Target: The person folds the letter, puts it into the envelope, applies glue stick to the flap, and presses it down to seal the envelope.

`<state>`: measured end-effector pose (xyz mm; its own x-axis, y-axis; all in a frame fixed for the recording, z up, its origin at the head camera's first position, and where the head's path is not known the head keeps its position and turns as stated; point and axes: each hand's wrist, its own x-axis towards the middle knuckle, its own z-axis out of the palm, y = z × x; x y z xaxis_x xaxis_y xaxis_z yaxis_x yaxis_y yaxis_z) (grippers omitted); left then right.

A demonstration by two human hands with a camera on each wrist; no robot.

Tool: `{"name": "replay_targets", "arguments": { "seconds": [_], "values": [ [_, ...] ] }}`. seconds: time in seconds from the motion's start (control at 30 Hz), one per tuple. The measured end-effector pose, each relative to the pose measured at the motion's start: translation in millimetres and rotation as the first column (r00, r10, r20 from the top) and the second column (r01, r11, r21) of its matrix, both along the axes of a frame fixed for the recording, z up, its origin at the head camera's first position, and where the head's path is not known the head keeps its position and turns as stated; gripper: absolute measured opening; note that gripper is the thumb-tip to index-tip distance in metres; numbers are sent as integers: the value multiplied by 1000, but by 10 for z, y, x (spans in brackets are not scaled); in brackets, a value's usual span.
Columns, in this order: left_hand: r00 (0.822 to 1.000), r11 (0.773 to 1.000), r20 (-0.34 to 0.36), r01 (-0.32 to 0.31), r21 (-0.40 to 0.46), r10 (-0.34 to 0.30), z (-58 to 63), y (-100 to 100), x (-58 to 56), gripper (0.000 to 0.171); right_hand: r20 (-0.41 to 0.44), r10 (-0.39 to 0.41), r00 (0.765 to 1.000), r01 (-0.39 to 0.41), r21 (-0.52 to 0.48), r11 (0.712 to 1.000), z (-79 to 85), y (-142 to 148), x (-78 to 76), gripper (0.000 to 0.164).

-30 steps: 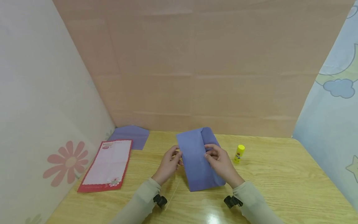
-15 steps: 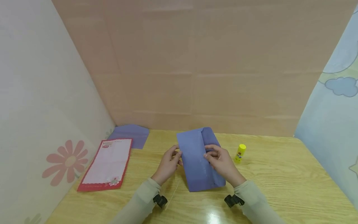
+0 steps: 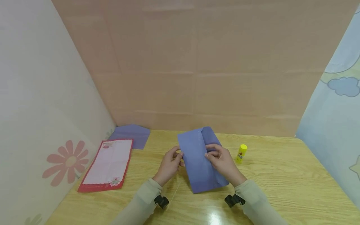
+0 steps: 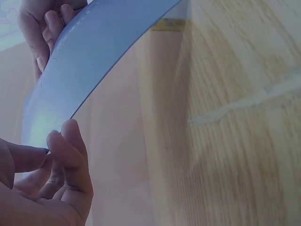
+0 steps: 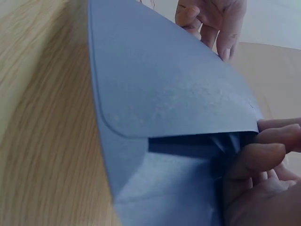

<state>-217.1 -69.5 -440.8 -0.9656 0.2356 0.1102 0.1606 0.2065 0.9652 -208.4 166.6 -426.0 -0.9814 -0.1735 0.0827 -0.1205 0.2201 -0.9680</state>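
Nearest, at seven and five o'clock from the held envelope, a black wrist camera (image 3: 161, 201) and another black wrist camera (image 3: 234, 201) sit on the cuffs, presumably to watch each hand's work. The purple envelope (image 3: 195, 162) is held tilted in the middle of the counter (image 3: 281, 187); whether its lower edge touches the wood I cannot tell. The left hand (image 3: 170, 161) pinches its edge at nine o'clock between thumb and fingers, likely as the anchor. The right hand (image 3: 222, 159), at three, pinches the edge of the front panel beside a dark gap, probably so that panel can be lifted or steadied against the left hand's hold.

Just beyond the right hand, also towards three, a yellow glue stick (image 3: 241, 153) stands upright, perhaps to stop it rolling while within reach. At nine, a red-bordered sheet (image 3: 105, 165) lies flat, printed face up, seemingly set aside for working room. Behind it, towards ten, a second purple piece (image 3: 136, 136) lies partly covered by the sheet, near the tan backdrop (image 3: 182, 62).
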Motion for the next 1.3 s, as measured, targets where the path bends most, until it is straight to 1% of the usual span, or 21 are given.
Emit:
{"name": "replay_targets", "arguments": {
  "seconds": [0.1, 0.17, 0.23, 0.33, 0.43, 0.5, 0.67, 0.73, 0.8, 0.9, 0.97, 1.03, 1.1, 1.17, 1.3],
  "values": [
    [1000, 1000, 2, -4, 8, 4, 2, -3, 7, 31, 12, 10, 1000, -10, -2, 1000, 0, -12, -15, 36],
    [1000, 1000, 6, 6, 18, -6, 4, -3, 8, 26, 9, 5, 1000, -5, 16, 1000, -7, -9, -25, 36],
    [1000, 1000, 24, 18, 25, -18, 25, -3, 12, 23, -12, -13, 1000, 14, 51, 999, -16, 3, -37, 35],
    [997, 998, 68, 33, 51, -37, 43, -17, 15, 24, -70, -28, 997, 36, 121, 992, -39, 32, -48, 33],
    [994, 997, 110, 19, 72, -27, 52, -55, 17, 28, -128, -6, 992, 30, 191, 981, -85, 48, -59, 31],
    [993, 997, 118, 1, 82, -11, 46, -94, 10, 32, -140, 9, 990, 25, 235, 972, -124, 44, -67, 29],
    [996, 998, 77, -52, 23, 50, 31, -180, -40, 32, -153, 40, 987, 12, 324, 946, -172, 35, -63, 25],
    [996, 999, 66, -52, -10, 53, 19, -214, -59, 29, -165, 74, 984, -11, 355, 935, -177, 38, -55, 24],
    [998, 999, 60, -32, -35, 34, -1, -252, -70, 31, -173, 114, 978, -35, 401, 915, -189, 38, -57, 24],
    [998, 997, 69, 17, -70, -13, -40, -294, -78, 35, -163, 187, 969, -88, 477, 875, -215, 29, -58, 23],
    [996, 993, 81, 56, -106, -47, -68, -304, -77, 40, -158, 233, 960, -122, 513, 850, -232, 16, -53, 22],
    [992, 986, 97, 91, -139, -78, -94, -299, -72, 44, -168, 276, 947, -148, 533, 833, -253, 2, -45, 20],
    [989, 980, 115, 112, -164, -93, -116, -284, -67, 49, -192, 298, 935, -149, 549, 822, -272, -18, -40, 19],
    [988, 977, 124, 111, -185, -89, -132, -265, -65, 56, -210, 309, 928, -147, 556, 818, -291, -39, -38, 19],
    [990, 970, 127, 81, -228, -53, -162, -249, -75, 61, -207, 308, 929, -148, 554, 819, -304, -79, -36, 19]
  ]
}}
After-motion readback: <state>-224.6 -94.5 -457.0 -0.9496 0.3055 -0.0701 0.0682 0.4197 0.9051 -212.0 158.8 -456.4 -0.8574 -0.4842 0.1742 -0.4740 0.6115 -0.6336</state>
